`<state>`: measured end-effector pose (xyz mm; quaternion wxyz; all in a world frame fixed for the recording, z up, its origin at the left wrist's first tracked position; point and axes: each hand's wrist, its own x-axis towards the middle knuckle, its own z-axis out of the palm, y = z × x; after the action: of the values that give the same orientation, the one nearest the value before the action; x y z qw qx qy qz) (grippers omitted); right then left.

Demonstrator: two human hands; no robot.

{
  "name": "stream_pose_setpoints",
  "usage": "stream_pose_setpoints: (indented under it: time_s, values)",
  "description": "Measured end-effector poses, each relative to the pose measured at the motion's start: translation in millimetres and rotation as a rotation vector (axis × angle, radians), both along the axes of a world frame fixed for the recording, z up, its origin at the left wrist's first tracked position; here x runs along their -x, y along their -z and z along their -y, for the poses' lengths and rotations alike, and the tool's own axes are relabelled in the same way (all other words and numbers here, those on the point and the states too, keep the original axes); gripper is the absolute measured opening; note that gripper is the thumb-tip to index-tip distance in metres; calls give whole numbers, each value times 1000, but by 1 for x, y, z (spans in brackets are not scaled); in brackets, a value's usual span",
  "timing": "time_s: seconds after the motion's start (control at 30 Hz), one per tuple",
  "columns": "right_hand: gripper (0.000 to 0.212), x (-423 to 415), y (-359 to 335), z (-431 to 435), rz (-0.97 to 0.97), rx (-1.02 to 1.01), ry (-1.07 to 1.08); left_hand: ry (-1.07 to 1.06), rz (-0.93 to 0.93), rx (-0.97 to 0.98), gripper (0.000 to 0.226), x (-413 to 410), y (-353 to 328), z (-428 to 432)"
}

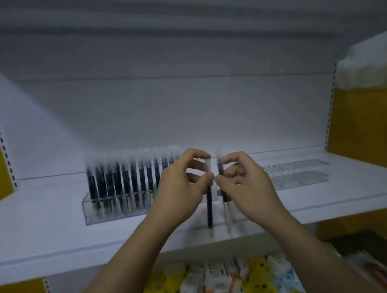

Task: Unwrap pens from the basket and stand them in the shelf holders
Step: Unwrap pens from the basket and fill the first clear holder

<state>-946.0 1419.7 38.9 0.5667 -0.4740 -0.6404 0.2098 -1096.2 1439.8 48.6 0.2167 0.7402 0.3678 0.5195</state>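
Forearms (120, 274) cut off below, left hand (181, 192) pinching blurred pen (209, 208), right hand (249, 185) pinching second pen (220, 169), tips hidden

Left hand (180, 185) pinches pen (209, 209), right hand (245, 180) second pen (224, 195) (both upright).

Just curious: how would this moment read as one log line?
left hand: holds pen | right hand: holds second pen | left holder: pens standing | right holder: looks empty

Yellow and white packets (215, 280) below; yellow wall (372, 127) alongside
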Motion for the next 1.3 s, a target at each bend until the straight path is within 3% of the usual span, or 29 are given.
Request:
stream_pose_setpoints:
  time_s: [0.17, 0.4, 0.57, 0.77, 0.93, 1.3]
  values:
    - [12, 0, -16, -39, -63, -18, -39, -87, -40, -54, 28, 5, -23, -27]
    - [25, 4, -27, -90, -247, 3, -82, -132, -157, -93, 25, -4, -52, -65]
    - [24, 3, -32, -114, -167, -37, -117, -177, -158, -137, 24, -3, -64, -87]
    - [26, 5, -35, -135, -375, -48, -115, -238, -197, -109, 25, 4, -60, -107]
    - [56, 10, -31, -145, -239, -156, -33, -273, -217, -85, 25, 4, -61, -116]
    - [50, 17, -20, -159, -118, -204, 11, -316, -171, -75, 24, 8, -60, -118]
